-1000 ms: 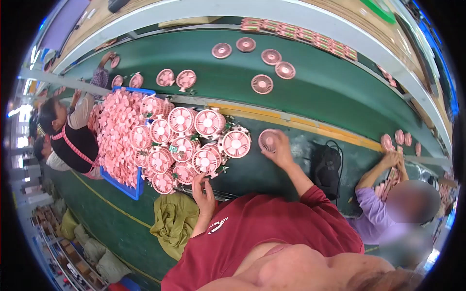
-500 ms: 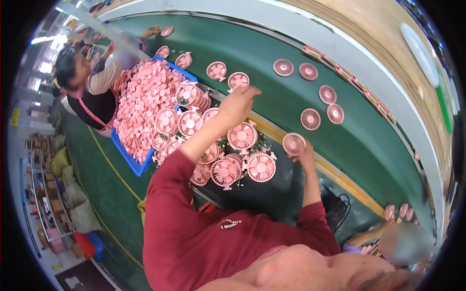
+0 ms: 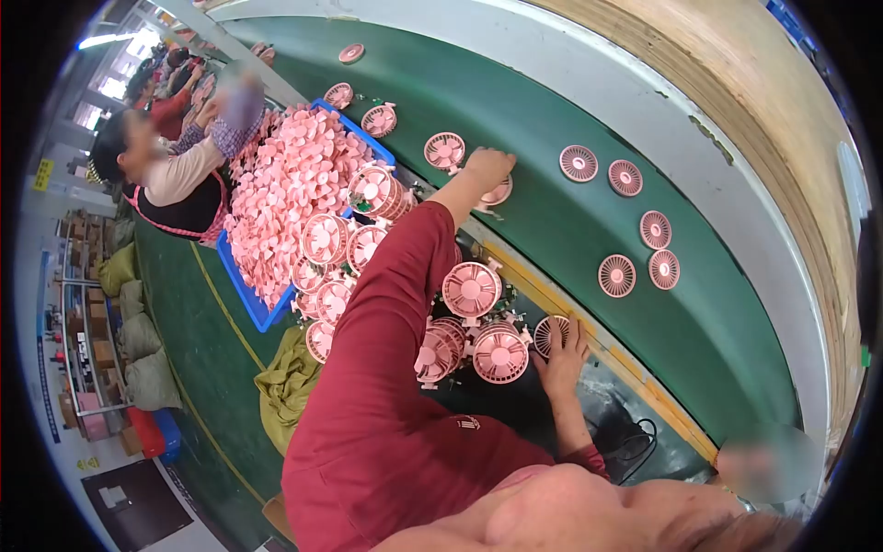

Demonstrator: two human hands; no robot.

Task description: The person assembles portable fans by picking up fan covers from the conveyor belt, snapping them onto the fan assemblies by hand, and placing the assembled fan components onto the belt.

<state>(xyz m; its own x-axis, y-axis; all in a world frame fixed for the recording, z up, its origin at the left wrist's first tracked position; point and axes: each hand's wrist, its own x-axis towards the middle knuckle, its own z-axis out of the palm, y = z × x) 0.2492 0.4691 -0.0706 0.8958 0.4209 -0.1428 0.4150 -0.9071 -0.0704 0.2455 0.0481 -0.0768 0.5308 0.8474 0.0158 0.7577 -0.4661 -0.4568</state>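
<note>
While the right hand (image 3: 563, 366) grips a grille (image 3: 549, 336) at 4 o'clock, left hand (image 3: 487, 169) overlaps a fan (image 3: 499, 194) at 1 o'clock; its grip indeterminable.

This is a factory workshop: a green conveyor belt (image 3: 515, 101) carries pink fan parts (image 3: 616, 275), a blue crate (image 3: 263, 323) holds many pink blades (image 3: 285, 189), and other workers (image 3: 179, 184), rather blurred, seem placed alongside.

Green belt (image 3: 727, 317): five slotted pink discs (image 3: 616, 275) grouped, three pink fan units (image 3: 444, 149), two farther round pink pieces (image 3: 351, 53) too small to classify. Right hand (image 3: 563, 368): one slotted disc (image 3: 549, 338). Worktop (image 3: 596, 391): at least nine fan stacks (image 3: 499, 357), some obscured. Blue tray (image 3: 244, 293): one; heaped blades (image 3: 285, 184) uncountable.
</note>
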